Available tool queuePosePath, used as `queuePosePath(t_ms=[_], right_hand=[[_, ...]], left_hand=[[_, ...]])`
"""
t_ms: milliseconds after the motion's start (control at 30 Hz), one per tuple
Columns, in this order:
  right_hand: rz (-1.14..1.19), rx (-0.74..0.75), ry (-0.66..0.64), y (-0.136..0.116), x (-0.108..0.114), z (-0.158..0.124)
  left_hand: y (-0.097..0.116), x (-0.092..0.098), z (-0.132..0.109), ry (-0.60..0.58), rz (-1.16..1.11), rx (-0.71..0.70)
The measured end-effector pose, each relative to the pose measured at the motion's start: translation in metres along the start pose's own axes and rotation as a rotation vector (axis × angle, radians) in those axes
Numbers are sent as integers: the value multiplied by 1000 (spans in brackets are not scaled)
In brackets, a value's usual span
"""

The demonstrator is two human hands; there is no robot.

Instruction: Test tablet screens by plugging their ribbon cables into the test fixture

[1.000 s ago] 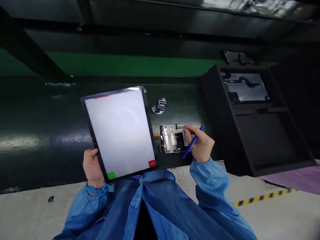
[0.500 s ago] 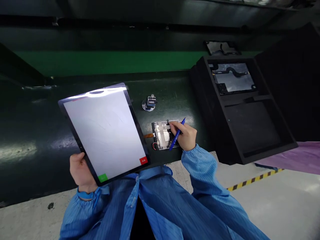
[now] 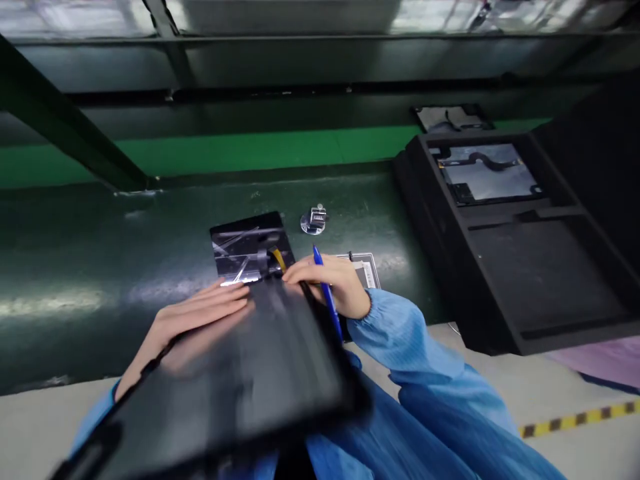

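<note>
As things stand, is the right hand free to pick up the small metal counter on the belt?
Probably not at once: the right hand holds a blue pen and rests on the dark panel; the counter lies uncovered just beyond.

Low in frame, left hand (image 3: pixel 187 319) flat on blurred tablet (image 3: pixel 240 380); right hand (image 3: pixel 327 283) gripping blue pen (image 3: pixel 327 300) at center.
</note>
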State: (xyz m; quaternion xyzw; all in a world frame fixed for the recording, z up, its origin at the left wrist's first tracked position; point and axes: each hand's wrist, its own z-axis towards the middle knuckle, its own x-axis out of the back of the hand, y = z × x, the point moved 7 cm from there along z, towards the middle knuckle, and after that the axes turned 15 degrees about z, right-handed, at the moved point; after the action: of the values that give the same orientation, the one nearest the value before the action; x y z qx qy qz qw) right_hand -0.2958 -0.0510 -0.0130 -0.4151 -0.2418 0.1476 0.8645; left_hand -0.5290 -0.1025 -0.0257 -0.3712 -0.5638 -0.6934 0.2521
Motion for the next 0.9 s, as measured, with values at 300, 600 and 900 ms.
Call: queuePosePath(t_ms=[300,600,900], right_hand=[[-169,92,195,39,28,24],[532,-500,163,74,47,16],[467,-456,46,47,33,14]], left_hand=[[29,-1,-6,185,647,-644],[-26,-32,22,11,700,-526],[-20,-31,38,-181,784,-253]])
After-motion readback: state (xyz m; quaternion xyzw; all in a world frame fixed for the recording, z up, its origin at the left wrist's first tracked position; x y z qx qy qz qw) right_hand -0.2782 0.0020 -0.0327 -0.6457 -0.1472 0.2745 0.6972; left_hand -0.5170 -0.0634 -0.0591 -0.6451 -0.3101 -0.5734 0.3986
